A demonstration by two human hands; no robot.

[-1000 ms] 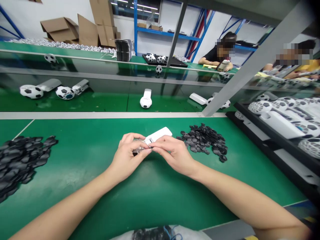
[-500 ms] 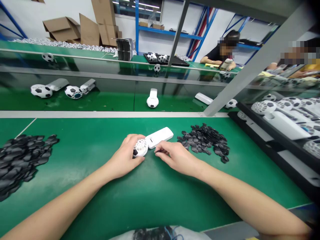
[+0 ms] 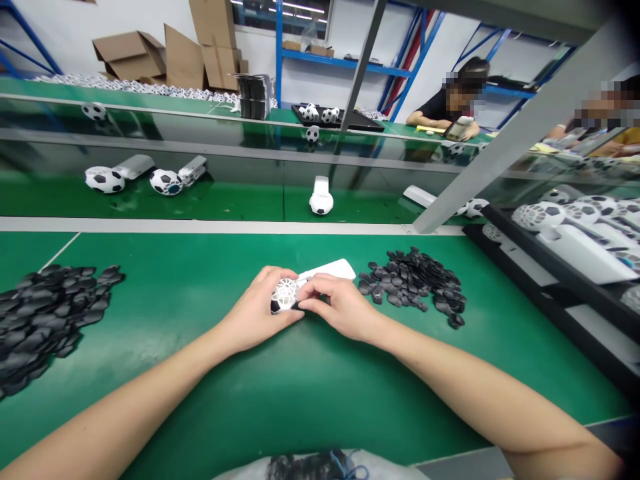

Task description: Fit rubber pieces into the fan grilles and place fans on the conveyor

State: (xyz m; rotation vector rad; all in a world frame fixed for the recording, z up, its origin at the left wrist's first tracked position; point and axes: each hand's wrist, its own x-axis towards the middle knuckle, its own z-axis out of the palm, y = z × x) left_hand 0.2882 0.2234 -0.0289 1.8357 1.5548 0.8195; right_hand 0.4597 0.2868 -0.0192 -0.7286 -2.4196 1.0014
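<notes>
A football-patterned item point(image 3: 285, 293) with a white lattice head and a white handle point(image 3: 340, 269) lies low over the green table in front of me. Around the left side of its head my left hand point(image 3: 260, 303) is wrapped, thumb along the near edge. My right hand point(image 3: 337, 307) pinches at the head's right edge, its fingertips against a small dark piece point(image 3: 295, 305) that is mostly hidden. The right hand covers part of the handle. To the right lies a pile of black pieces point(image 3: 415, 280); a larger black pile point(image 3: 50, 320) is at the far left.
Beyond a white ledge point(image 3: 225, 227), several football items point(image 3: 321, 200) lie on a green strip. Stacked black trays point(image 3: 565, 293) of such items stand at the right, beside a slanted grey post point(image 3: 480, 160). A person point(image 3: 450, 103) sits across at the back right.
My right hand has moved left from beside the item to touch its head, now covering part of the handle. The view has shifted slightly.
</notes>
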